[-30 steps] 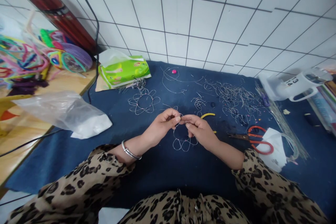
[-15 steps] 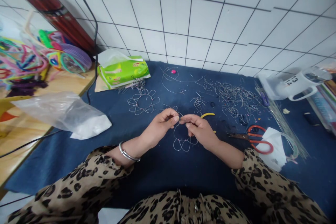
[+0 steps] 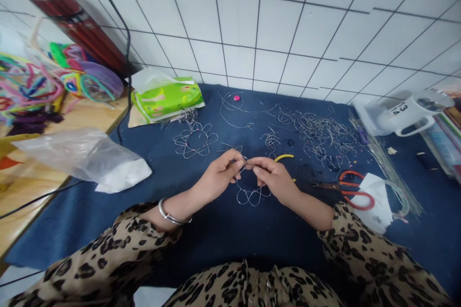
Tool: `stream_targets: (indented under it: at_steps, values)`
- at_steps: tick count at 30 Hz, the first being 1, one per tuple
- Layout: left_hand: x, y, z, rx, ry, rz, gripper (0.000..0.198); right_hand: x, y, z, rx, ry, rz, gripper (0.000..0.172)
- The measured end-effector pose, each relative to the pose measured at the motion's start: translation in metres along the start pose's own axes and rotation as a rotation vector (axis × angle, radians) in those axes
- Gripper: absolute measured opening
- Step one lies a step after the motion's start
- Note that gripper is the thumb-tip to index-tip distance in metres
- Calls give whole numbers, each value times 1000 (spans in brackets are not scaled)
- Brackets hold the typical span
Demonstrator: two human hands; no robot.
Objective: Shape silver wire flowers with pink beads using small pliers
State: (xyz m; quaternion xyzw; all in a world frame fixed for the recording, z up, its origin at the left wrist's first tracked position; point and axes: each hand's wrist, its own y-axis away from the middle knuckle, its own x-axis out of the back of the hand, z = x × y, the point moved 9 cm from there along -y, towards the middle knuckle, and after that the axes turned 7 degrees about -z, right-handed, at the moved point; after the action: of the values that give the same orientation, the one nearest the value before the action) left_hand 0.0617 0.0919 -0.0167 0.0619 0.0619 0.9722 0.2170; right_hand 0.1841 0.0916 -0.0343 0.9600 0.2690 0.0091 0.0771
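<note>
A thin wire ring with petal-like loops and tiny pink beads (image 3: 249, 197) hangs between my two hands, its lower loops showing over the blue cloth. My left hand (image 3: 226, 171) pinches its upper left part between thumb and fingertips. On the other side, my right hand (image 3: 272, 175) is closed on the wire too, its fingertips almost touching those of the left. The exact spot they grip is partly hidden by the fingers. Pliers with yellow handles (image 3: 284, 157) lie behind my right hand, mostly covered by it. A finished-looking wire flower ring (image 3: 196, 140) rests beyond my left hand.
Red-handled scissors (image 3: 360, 196) lie on white paper at right, near long straight wires (image 3: 396, 172). Tangled wire scraps (image 3: 320, 134) spread behind. A green tissue pack (image 3: 167, 100), plastic bag (image 3: 86, 158), red thermos (image 3: 79, 29) and white mug (image 3: 414, 114) stand around the blue cloth (image 3: 216, 244).
My fingertips have shifted slightly on the wire, and the left fingers have curled a little further under it. The whole view has moved a touch; other things stay put.
</note>
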Motion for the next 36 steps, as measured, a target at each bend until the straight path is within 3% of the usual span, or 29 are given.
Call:
stream_targets:
  at_steps: [8, 22, 36]
  values:
    - [-9, 0, 2, 9, 225, -41, 14, 1, -1, -5, 1, 15, 29, 20]
    - [-9, -1, 0, -50, 233, -36, 14, 1, -2, -6, -4, 131, -14, 13]
    - [-14, 0, -2, -14, 314, -62, 12, -1, 0, -16, 52, 246, -23, 4]
